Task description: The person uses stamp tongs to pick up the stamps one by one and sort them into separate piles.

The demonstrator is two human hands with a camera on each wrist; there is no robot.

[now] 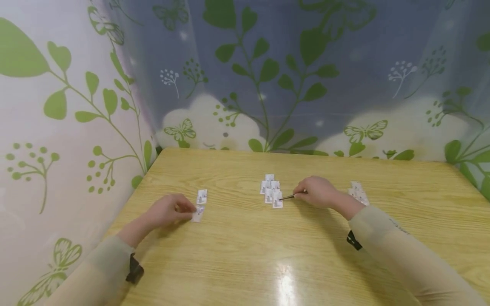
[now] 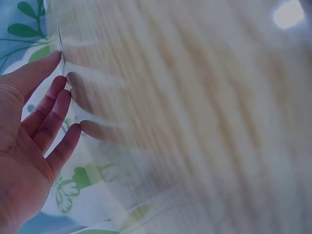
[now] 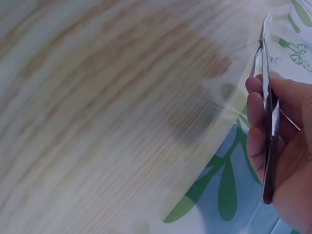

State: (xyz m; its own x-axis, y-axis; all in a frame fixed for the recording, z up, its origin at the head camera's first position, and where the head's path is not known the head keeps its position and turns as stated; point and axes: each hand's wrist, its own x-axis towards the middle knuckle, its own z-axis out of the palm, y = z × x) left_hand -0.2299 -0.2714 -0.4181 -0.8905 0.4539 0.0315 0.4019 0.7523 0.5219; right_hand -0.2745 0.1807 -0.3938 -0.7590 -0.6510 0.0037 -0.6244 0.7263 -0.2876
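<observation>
My left hand touches a small white printed card at the left of the table, its fingers nearly straight. Just above that card lies a second card. In the left wrist view, the thumb and fingertips of the left hand rest at the table surface beside a card seen edge-on. My right hand holds metal tweezers between thumb and fingers. In the head view, the tweezers' tip meets the nearest card of a middle cluster of several overlapping cards, each bearing a small grey print.
Another group of small cards lies right of the right hand, partly hidden behind the forearm. The wooden table meets a leaf-patterned curtain at the back and a similar cloth on the left.
</observation>
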